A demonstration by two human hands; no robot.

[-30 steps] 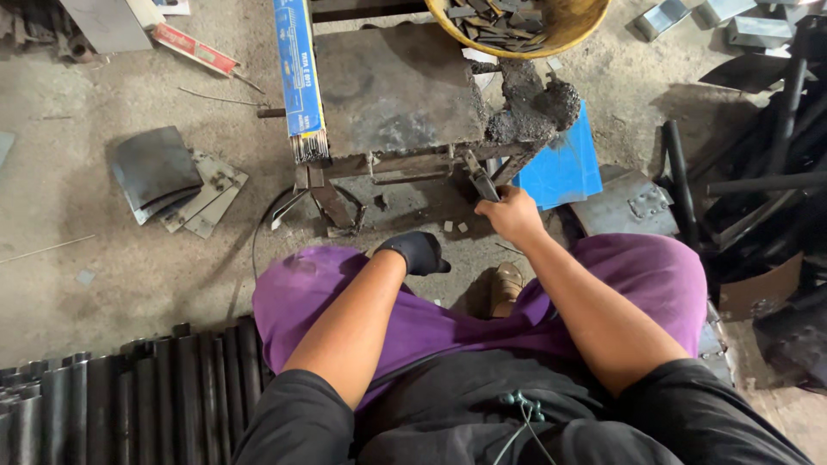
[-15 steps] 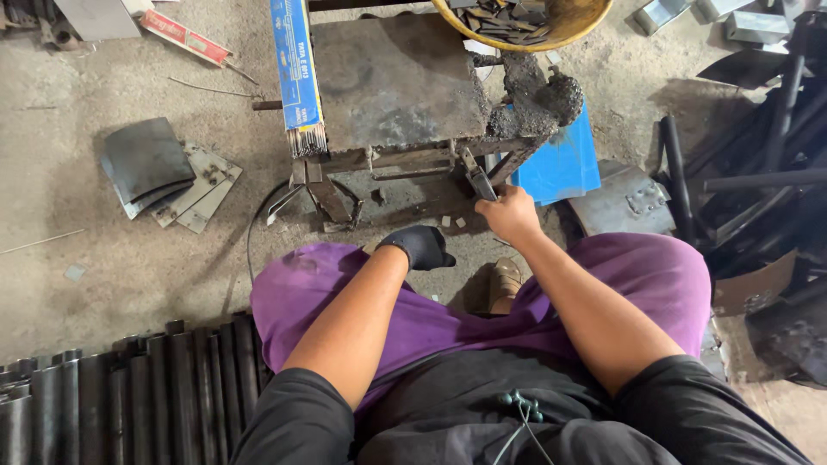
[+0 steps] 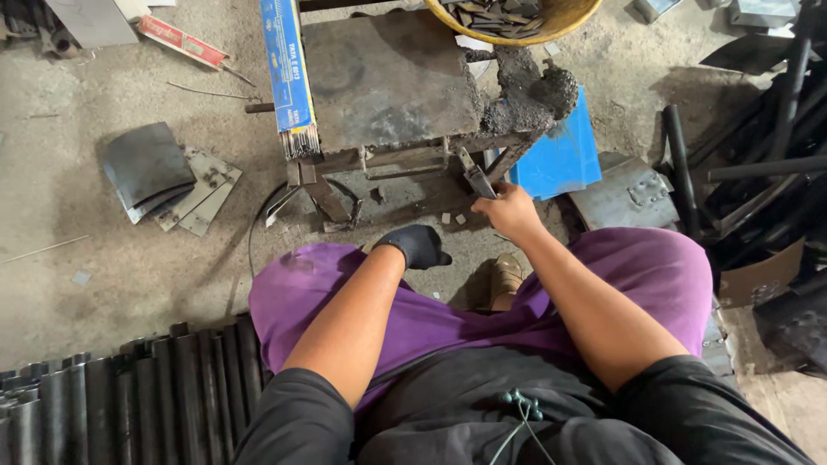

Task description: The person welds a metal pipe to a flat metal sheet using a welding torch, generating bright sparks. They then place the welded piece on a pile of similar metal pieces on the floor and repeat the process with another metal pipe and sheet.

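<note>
My right hand (image 3: 510, 211) is wrapped around the grip of a grey metal tool (image 3: 476, 178), whose long axis runs up and away from me toward the front edge of the low, crusted work surface (image 3: 388, 82). My gloved left hand (image 3: 418, 245) hangs loosely curled and empty above my knee, nearer me and farther from the tool.
</note>
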